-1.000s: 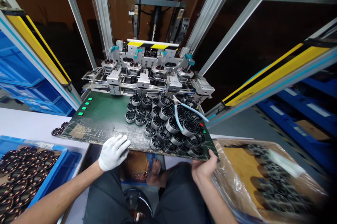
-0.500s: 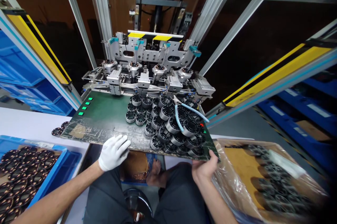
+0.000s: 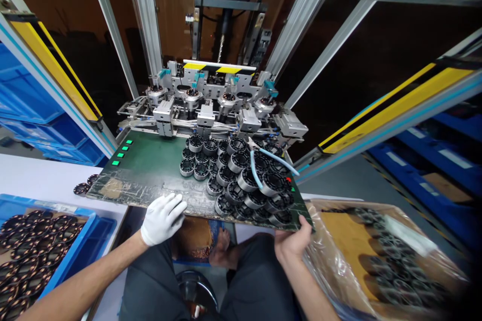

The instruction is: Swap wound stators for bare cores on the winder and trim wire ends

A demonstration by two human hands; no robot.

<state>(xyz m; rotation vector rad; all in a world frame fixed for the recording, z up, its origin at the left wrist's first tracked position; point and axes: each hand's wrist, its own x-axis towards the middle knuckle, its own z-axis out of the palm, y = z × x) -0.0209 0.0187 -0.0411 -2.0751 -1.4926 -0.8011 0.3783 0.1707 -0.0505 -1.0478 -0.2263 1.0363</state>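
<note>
My left hand (image 3: 163, 218), in a white glove, lies with its fingers stretched out at the front edge of a green worktop (image 3: 146, 165). It holds nothing. At the worktop's front right corner, my bare right hand (image 3: 293, 240) grips the edge, thumb on top and the other fingers mostly hidden below. Ring-shaped metal stator cores (image 3: 244, 178) with black toothed inserts are stacked between the two hands. Pliers with light blue handles (image 3: 256, 163) lie spread on the stack. Behind, a machine fixture (image 3: 205, 112) carries several round holders with copper-wound parts (image 3: 192, 94).
A blue bin (image 3: 81, 233) of copper-wound rings stands at the left, with two loose rings (image 3: 81, 188) on the white table. At right is a plastic-lined box (image 3: 335, 240) of cores. Yellow-striped posts (image 3: 395, 105) flank the machine. Blue crates (image 3: 33, 90) stand far left.
The machine's striped plate has moved down, with its blue-green clamps lower and more of the spiral shaft showing above. Both hands and the stacked cores stay where they were.
</note>
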